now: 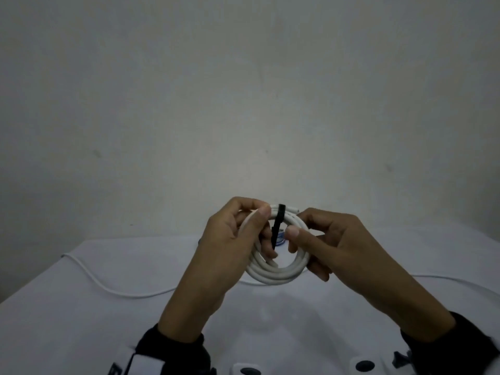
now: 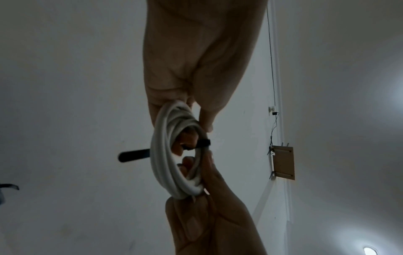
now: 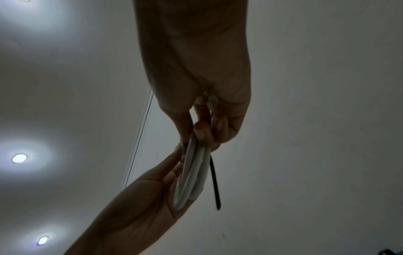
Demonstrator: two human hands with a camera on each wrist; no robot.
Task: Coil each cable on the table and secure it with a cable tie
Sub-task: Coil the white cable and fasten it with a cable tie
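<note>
Both hands [image 1: 284, 239] grip round smooth white cable coil [image 1: 278, 269], flat black tie [image 1: 277, 228] looped.

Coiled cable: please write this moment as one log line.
left hand holds white cable | right hand holds it | black tie around coil

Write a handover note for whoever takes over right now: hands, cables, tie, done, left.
Left hand: grips the left side of the white coil, held up above the table.
Right hand: grips the coil's right side.
Black cable tie: looped over the coil's top, its tail hanging free through the middle.
Done: this cable is coiled and the tie is on it.
Left: whether the tie is pulled tight cannot be told. A loose white cable on the table needs coiling and tying.
</note>
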